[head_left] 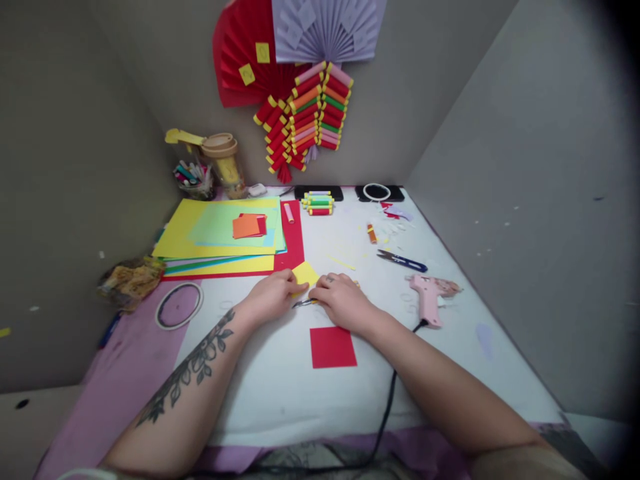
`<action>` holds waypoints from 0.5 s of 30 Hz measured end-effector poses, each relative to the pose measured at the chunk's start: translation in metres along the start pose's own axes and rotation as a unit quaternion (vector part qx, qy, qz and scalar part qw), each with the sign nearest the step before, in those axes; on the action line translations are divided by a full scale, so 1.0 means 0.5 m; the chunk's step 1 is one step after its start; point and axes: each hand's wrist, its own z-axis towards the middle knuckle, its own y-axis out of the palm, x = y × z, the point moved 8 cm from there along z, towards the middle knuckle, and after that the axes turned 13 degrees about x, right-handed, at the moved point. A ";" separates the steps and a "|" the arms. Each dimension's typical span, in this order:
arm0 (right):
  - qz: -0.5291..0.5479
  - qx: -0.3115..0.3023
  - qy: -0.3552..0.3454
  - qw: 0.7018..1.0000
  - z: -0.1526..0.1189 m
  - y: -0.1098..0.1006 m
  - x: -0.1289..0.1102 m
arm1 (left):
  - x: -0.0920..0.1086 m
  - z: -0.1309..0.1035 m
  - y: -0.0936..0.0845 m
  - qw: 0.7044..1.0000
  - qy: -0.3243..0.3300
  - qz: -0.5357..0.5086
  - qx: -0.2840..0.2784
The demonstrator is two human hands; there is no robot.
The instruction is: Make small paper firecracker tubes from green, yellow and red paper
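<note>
A small yellow paper piece point(306, 272) lies between my hands on the white tabletop. My left hand point(274, 293) is closed on its left side, thumb over the paper. At the paper's right edge, my right hand point(343, 300) has its fingers curled, with a thin metal-tipped tool point(303, 303) showing beneath them; its other end is hidden by the hand. Just below the right hand, a red paper square point(333, 347) rests flat.
Stacked coloured sheets point(175, 230) lie at the back left, near a tape ring point(179, 306). To the right are blue-handled snips point(403, 260) and a pink glue gun point(429, 300), its black cord running to the front edge. Small paper rolls point(320, 203) sit at the back.
</note>
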 end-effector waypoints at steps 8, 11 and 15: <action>0.144 0.043 -0.041 0.988 -0.011 -0.018 -0.005 | -0.006 -0.004 -0.010 0.998 -0.027 -0.049 0.016; 0.144 0.131 0.037 0.980 -0.006 -0.035 0.052 | -0.013 -0.007 -0.020 0.995 -0.066 -0.046 0.052; 0.094 0.152 0.094 0.979 0.010 -0.025 0.086 | -0.019 -0.011 -0.019 0.993 -0.103 0.007 0.055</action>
